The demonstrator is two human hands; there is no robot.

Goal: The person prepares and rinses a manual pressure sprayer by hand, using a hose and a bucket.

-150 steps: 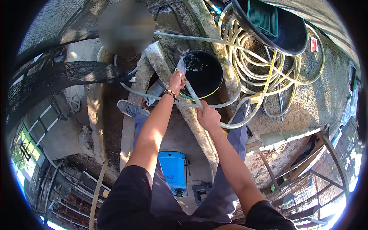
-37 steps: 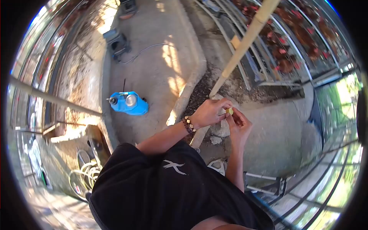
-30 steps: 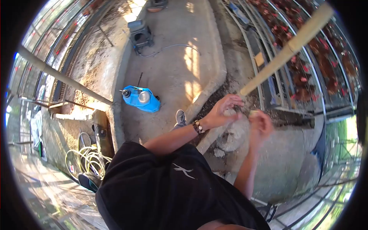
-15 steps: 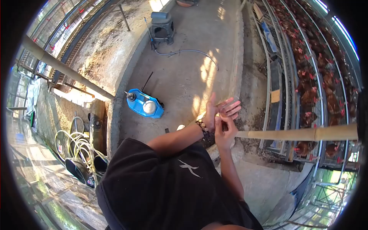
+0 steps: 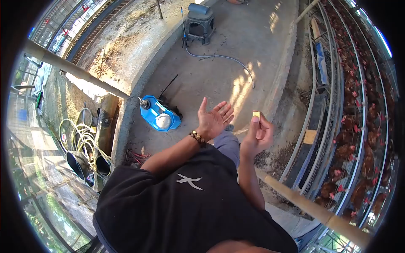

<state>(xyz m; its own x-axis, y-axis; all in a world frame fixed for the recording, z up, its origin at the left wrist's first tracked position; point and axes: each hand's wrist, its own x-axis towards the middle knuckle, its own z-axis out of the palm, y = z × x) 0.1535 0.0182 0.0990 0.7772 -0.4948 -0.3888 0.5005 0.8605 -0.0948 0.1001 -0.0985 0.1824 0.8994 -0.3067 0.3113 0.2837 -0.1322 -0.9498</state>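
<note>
Palm up and fingers spread, my left hand holds nothing and has a beaded bracelet at its wrist. To its right and apart from it, my right hand pinches a small yellowish piece between thumb and fingers. Left of my left hand, a blue tank with a white round lid and a black cap rests on the concrete floor.
A dark plastic stool and a thin hose are on the floor ahead. Caged brown hens line the right side. A bamboo pole crosses at lower right. Coiled hoses and black buckets are at left.
My hands were touching and are now apart, the left one moved left and the right one slightly right. The small piece now shows in my right fingers. The view has shifted.
</note>
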